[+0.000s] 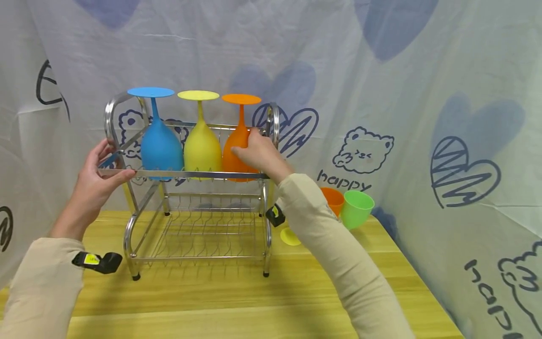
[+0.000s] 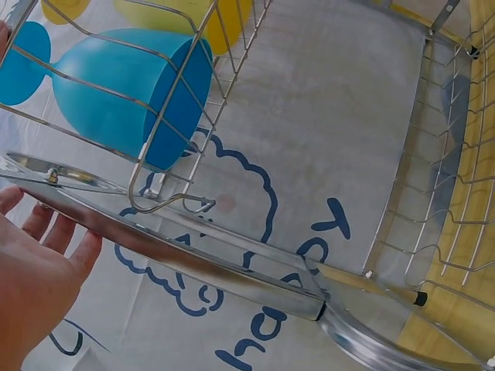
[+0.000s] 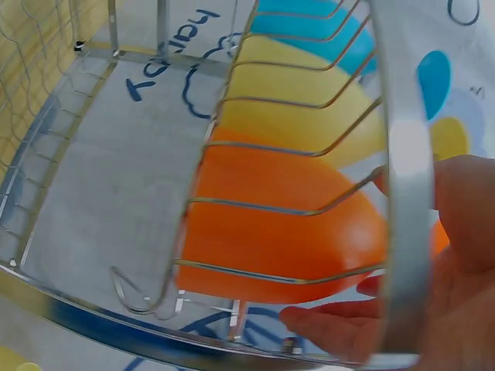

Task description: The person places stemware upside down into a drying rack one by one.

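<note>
On the top tier of a metal dish rack [image 1: 199,174] three goblets stand upside down in a row: a blue goblet [image 1: 161,146], a yellow goblet [image 1: 202,147] and an orange goblet [image 1: 237,162]. My right hand [image 1: 263,153] holds the orange goblet by its bowl, which rests in the wire basket; the thumb is in front and fingers are partly hidden. At the rack's left end, my left hand [image 1: 93,183] grips the upper frame, its thumb along the front rail. In the left wrist view, fingertips [image 2: 85,251] press the metal bar beside the blue goblet.
An orange cup [image 1: 332,200], a green cup [image 1: 356,207] and a yellow disc-shaped base [image 1: 290,237] are right of the rack, partly behind my right forearm. The rack's lower wire tier [image 1: 207,230] sits above the wooden table [image 1: 203,301]. A patterned curtain [image 1: 423,141] hangs behind.
</note>
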Demonstrator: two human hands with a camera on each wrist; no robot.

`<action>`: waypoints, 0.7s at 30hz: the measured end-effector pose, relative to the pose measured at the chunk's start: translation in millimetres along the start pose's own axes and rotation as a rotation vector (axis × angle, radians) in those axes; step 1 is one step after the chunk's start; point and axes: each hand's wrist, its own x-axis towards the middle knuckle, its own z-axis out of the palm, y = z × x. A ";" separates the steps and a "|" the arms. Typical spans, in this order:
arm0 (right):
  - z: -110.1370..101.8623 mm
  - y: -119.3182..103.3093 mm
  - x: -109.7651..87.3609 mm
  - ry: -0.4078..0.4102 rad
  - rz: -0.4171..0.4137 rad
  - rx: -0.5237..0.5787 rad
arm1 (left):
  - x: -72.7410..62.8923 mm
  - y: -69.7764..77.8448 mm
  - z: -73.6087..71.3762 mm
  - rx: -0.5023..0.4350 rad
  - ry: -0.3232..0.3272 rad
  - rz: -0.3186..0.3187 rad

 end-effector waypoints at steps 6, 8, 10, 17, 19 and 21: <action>-11.8 -5.9 -16.6 0.013 -0.067 -0.048 | -5.0 -4.7 1.6 -0.045 0.023 0.005; -18.7 -6.4 -24.6 0.033 -0.099 -0.056 | -6.8 -6.2 2.7 -0.088 0.037 0.009; -25.8 -3.6 -31.7 0.073 -0.139 -0.044 | -7.7 -7.4 4.3 -0.143 0.054 0.019; -50.9 30.6 -48.1 0.273 -0.203 0.103 | -12.0 -8.2 10.0 -0.377 0.076 0.051; -57.0 45.9 -49.2 0.330 -0.176 0.136 | -15.5 -9.0 11.9 -0.424 0.084 0.040; -61.0 62.5 -48.3 0.371 -0.133 0.149 | -20.4 -10.5 12.9 -0.479 0.099 0.027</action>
